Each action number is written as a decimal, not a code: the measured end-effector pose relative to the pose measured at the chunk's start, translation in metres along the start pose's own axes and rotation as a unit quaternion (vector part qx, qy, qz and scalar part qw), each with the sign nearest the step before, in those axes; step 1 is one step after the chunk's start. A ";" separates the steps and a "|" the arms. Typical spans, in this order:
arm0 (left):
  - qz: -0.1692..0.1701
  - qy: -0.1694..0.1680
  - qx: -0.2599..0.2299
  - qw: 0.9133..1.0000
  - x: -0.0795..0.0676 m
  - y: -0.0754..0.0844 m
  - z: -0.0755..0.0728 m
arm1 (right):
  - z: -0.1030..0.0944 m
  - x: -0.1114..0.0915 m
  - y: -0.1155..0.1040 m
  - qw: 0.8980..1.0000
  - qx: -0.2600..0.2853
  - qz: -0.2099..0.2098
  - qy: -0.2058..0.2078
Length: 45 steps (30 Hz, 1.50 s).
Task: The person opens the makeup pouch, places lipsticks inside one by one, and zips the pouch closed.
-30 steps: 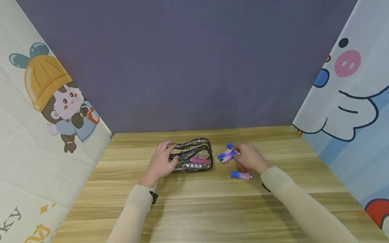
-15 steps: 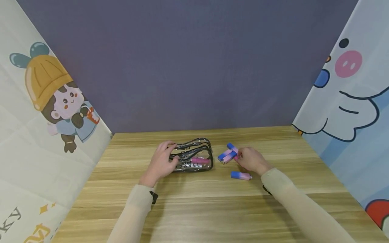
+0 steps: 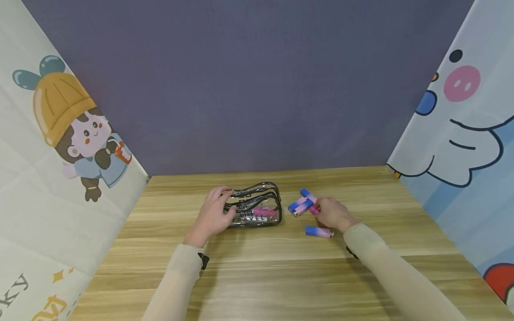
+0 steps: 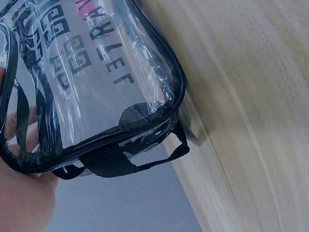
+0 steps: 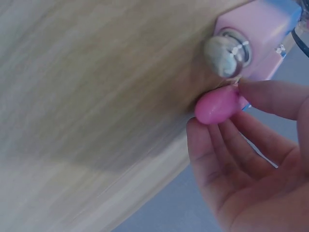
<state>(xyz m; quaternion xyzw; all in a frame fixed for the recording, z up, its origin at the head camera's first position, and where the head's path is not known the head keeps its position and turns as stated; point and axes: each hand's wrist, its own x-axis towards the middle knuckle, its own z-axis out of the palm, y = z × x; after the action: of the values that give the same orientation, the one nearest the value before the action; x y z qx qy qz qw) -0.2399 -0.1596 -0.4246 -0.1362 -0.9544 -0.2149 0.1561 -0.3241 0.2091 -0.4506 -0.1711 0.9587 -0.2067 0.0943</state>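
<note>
My left hand [image 3: 210,211] grips the left end of a clear plastic travel pouch [image 3: 267,203] with black piping, its thumb and fingers at the rims. Through the plastic in the left wrist view, fingers [image 4: 31,135] show behind the pouch's edge [image 4: 96,116]. A pink tube [image 3: 265,212] lies inside. To the right, my right hand [image 3: 334,213] pinches a pink round-ended piece [image 5: 217,105] between thumb and fingertips, low over the table. Right beside it lie blue-to-pink square tubes [image 3: 297,207], one with a clear ball-like knob [image 5: 224,55] at its end.
Another blue-to-pink tube [image 3: 318,232] lies nearer me on the wooden table [image 3: 257,276]. A dark grey panel [image 3: 257,89] rises at the table's back edge. Cartoon-printed cloths [image 3: 36,187] hang on both sides.
The pink piece, mostly under my right hand before, now shows at its fingertips. That hand has shifted slightly right and toward me. My left hand and the pouch stay put.
</note>
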 end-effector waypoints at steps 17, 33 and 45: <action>-0.002 0.002 0.001 1.000 0.000 0.001 0.000 | 0.004 0.003 0.000 1.000 -0.013 -0.001 0.005; 0.000 0.002 -0.001 1.000 0.000 0.001 0.000 | 0.001 0.000 -0.006 1.000 0.012 -0.006 0.007; 0.002 0.003 0.003 1.000 0.000 -0.001 0.000 | -0.005 -0.001 -0.017 0.997 0.033 -0.053 0.040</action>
<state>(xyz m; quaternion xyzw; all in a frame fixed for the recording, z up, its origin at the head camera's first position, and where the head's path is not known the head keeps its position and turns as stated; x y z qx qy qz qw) -0.2399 -0.1600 -0.4251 -0.1370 -0.9542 -0.2122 0.1601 -0.3195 0.1967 -0.4389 -0.2098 0.9440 -0.2497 0.0508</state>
